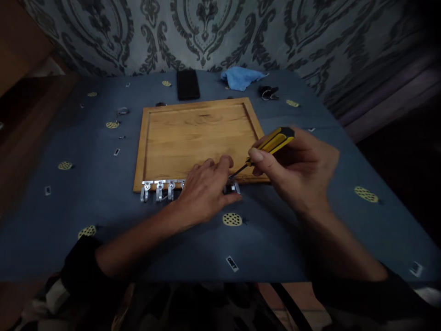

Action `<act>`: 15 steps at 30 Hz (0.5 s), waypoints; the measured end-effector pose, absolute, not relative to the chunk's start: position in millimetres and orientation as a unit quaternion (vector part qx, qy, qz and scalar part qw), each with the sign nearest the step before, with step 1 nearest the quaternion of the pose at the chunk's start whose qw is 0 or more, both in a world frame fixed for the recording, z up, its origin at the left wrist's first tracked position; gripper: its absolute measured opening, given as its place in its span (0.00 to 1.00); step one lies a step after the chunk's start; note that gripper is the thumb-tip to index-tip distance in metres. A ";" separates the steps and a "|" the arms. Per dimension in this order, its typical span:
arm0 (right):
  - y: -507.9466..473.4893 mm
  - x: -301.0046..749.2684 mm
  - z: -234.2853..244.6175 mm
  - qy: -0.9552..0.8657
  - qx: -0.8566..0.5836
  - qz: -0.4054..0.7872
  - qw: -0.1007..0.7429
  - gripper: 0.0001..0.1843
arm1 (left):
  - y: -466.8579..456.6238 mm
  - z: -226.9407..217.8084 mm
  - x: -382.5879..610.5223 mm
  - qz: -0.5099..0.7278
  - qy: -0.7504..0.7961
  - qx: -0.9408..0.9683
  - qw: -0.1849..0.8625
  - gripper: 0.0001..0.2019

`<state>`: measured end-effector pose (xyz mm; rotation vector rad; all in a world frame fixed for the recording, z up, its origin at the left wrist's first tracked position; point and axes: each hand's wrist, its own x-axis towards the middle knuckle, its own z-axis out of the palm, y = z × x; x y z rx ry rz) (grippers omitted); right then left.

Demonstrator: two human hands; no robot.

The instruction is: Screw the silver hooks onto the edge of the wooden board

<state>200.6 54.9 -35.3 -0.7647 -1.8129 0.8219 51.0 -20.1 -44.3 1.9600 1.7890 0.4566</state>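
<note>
A framed wooden board (196,138) lies flat on the table. Several silver metal hooks (160,191) sit in a row along its near edge, and part of the row is hidden under my left hand (206,188). That hand rests on the near edge, fingers bent over the board and thumb below, closed around another metal hook (235,187). My right hand (299,170) grips a yellow and black screwdriver (275,140) by its handle. The screwdriver slants down to the left, its tip at the hook beside my left fingers.
Behind the board are a black phone (188,84), a blue cloth (241,78) and a small dark object with a metal ring (268,93). Left of the board lie a loose metal piece (122,111) and a small screw (121,137). A blue patterned cloth (103,179) covers the table.
</note>
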 end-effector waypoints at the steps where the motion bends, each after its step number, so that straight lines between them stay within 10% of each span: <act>1: 55.3 201.2 -32.0 -0.744 -0.306 0.354 0.477 0.12 | -20.2 -44.9 50.7 0.168 0.647 0.710 0.221 0.25; 15: 58.1 207.2 -31.9 -0.749 -0.287 0.368 0.469 0.06 | -19.6 -45.5 51.4 0.163 0.648 0.709 0.224 0.25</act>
